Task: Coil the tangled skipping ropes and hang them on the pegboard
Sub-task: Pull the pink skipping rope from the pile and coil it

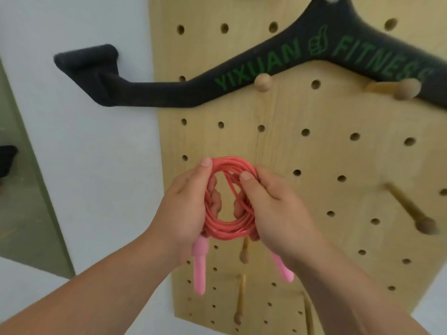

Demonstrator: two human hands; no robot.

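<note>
Coiling looks done; hanging is in hand. Red skipping rope (pixel 229 228) is a tight coil held before the middle of the pegboard (pixel 290 146), left hand (pixel 186 209) and right hand (pixel 273 209) each curled round one side, pink handles (pixel 199 269) dangling below. Next, as I judge it: slip the open loop over a free peg (pixel 244 252), likely the one just below; board on pale wall (pixel 96 146), black padded bar (pixel 145 90) above.

Bright, even, diffuse light. Soft shadows beneath round wooden pegs (pixel 263 82) on pale wooden pegboard (pixel 314 153). Pegs right of the right hand's grip (pixel 273 209) smeared by blur. Wide-angle bending at frame edges.
</note>
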